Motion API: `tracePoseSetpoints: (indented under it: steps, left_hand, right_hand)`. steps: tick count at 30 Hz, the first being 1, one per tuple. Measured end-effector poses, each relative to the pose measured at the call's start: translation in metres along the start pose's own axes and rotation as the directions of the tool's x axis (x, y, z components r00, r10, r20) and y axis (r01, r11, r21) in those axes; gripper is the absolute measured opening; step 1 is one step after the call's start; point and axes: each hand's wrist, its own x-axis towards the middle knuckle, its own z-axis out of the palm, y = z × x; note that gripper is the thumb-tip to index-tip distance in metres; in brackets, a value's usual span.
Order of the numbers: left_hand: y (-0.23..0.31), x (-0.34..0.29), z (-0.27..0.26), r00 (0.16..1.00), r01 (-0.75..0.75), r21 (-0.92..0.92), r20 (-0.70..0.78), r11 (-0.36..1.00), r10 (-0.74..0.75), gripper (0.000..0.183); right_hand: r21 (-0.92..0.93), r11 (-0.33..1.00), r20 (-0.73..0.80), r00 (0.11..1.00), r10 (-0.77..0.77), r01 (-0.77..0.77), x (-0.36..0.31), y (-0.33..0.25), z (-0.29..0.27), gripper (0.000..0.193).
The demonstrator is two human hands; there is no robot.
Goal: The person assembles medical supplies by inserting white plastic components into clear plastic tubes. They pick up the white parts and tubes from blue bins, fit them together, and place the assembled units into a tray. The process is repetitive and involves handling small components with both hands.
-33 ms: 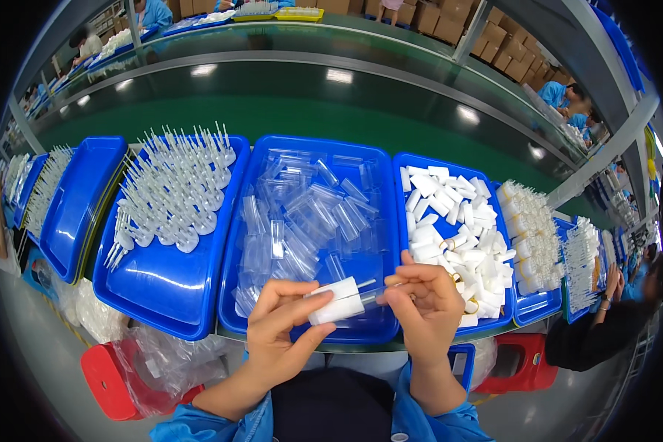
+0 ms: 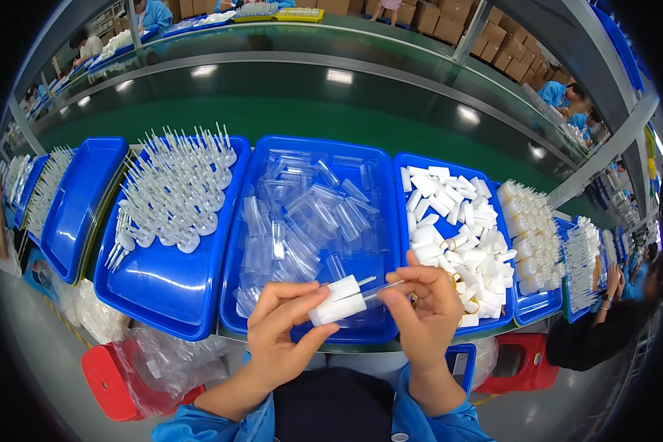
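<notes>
Clamps two white blocks (image 2: 342, 309) w/ L hand (image 2: 278, 328), pinches clear tube (image 2: 376, 295), prob. touching one block, w/ R hand (image 2: 429, 313).

Two white pieces (image 2: 340, 309) side by side, clear tube (image 2: 373, 297) at one's end

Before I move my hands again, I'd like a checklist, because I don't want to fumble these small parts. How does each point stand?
1. Left hand gripping the white pieces: ok, two held side by side between fingers and thumb.
2. Right hand on the clear tube: ok, pinched in the fingers.
3. Tube seated on the lower white piece: cannot tell; its end appears to meet the piece.
4. Upper piece's thin rod covered: not ok, it sticks out bare.
5. Spare tubes nearby: ok, many lie ahead.
6. Spare white pieces nearby: ok, heaped to the right.
</notes>
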Motion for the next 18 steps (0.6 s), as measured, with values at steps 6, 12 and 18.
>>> tracePoseSetpoints:
  steps: [6,12,18]
  left_hand:
    - [-0.008,-0.001,0.01,0.905,-0.37,0.501,0.004,0.783,0.425,0.052]
    - [-0.006,0.001,0.008,0.907,-0.373,0.536,0.036,0.757,0.421,0.051]
    - [-0.009,0.002,0.006,0.899,-0.38,0.528,0.016,0.76,0.438,0.051]
  right_hand:
    - [-0.393,0.91,0.026,0.991,-0.131,0.131,-0.013,-0.016,0.03,0.087]
    - [-0.56,0.802,0.076,0.977,-0.201,0.208,-0.015,-0.012,0.033,0.077]
    - [-0.567,0.761,0.103,0.944,-0.313,0.315,-0.015,-0.012,0.037,0.069]
